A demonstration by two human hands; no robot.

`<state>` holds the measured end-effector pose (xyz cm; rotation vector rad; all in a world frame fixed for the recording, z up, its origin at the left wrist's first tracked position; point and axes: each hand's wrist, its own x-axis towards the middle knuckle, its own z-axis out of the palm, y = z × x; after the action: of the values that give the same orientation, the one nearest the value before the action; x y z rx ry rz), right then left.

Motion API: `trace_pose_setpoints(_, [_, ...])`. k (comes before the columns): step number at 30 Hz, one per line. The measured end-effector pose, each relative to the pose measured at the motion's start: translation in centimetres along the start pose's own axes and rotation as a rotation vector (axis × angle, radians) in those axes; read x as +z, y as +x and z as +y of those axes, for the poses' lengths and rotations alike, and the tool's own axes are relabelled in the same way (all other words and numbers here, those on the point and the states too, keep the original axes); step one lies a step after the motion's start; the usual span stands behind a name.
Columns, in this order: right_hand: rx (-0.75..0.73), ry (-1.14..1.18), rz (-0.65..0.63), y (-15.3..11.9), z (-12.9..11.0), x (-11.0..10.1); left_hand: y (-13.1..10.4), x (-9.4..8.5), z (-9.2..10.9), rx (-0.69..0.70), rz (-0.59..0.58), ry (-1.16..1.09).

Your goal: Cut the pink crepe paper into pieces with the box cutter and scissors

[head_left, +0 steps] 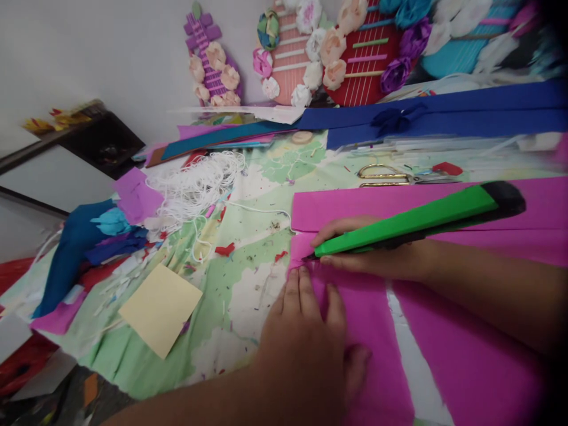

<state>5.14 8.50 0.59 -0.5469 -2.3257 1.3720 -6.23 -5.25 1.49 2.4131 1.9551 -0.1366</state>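
2 hands work on a wide magenta crepe paper sheet [444, 331] on the green printed table cover [222, 296].

The left hand [310, 337] lies flat with fingers spread, pressing the sheet so it cannot slide. The right hand [377, 254] closes around a green plastic utility knife [417, 222], tip at the paper edge. Gold-handled scissors [386, 176] lie at 12 o'clock; a pale yellow paper square [160, 307] at 9 o'clock.

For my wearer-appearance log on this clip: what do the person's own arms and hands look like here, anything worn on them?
Both forearms are bare, with no sleeves in view. The left hand and right hand show no gloves, rings, watch or bracelet. The right forearm's far end blurs into the dark frame edge.
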Motion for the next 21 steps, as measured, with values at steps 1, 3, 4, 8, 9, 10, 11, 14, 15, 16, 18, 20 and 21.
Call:
trace_pose_setpoints(1, [-0.012,-0.009,-0.007,-0.01,0.01,-0.01,0.02,-0.02,-0.01,-0.001,-0.005,0.002])
trace_pose_setpoints(3, [-0.026,-0.025,0.002,-0.06,0.03,-0.06,0.07,-0.01,-0.05,0.006,-0.003,0.005])
trace_pose_setpoints(4, [-0.02,-0.029,0.016,-0.09,0.02,-0.09,0.09,0.02,-0.07,0.013,0.006,0.008])
trace_pose_setpoints(8, [0.037,-0.033,0.052,-0.18,-0.08,-0.29,0.07,0.13,-0.1,0.034,0.041,0.023])
trace_pose_setpoints(9, [0.038,-0.033,0.047,-0.18,-0.1,-0.33,0.05,0.13,-0.09,0.033,0.043,0.026])
trace_pose_setpoints(10, [0.034,-0.034,0.039,-0.17,-0.11,-0.37,0.03,0.12,-0.07,0.035,0.046,0.028])
trace_pose_setpoints(11, [0.025,-0.035,0.027,-0.14,-0.1,-0.39,0.02,0.11,-0.06,0.038,0.048,0.03])
trace_pose_setpoints(14, [0.003,-0.053,-0.021,-0.03,0.03,-0.39,0.04,0.11,-0.04,0.047,0.064,0.035])
trace_pose_setpoints(15, [-0.003,-0.06,-0.034,0.0,0.09,-0.37,0.05,0.14,-0.04,0.051,0.076,0.038])
trace_pose_setpoints(16, [-0.012,-0.065,-0.04,0.02,0.14,-0.34,0.07,0.18,-0.05,0.055,0.094,0.042])
trace_pose_setpoints(18, [-0.018,-0.067,-0.028,0.02,0.2,-0.29,0.09,0.31,-0.09,0.075,0.144,0.049])
trace_pose_setpoints(20, [-0.012,-0.061,-0.004,-0.05,0.16,-0.26,0.09,0.47,-0.17,0.113,0.207,0.057])
trace_pose_setpoints(21, [-0.003,-0.058,0.011,-0.11,0.1,-0.26,0.09,0.55,-0.21,0.133,0.235,0.062])
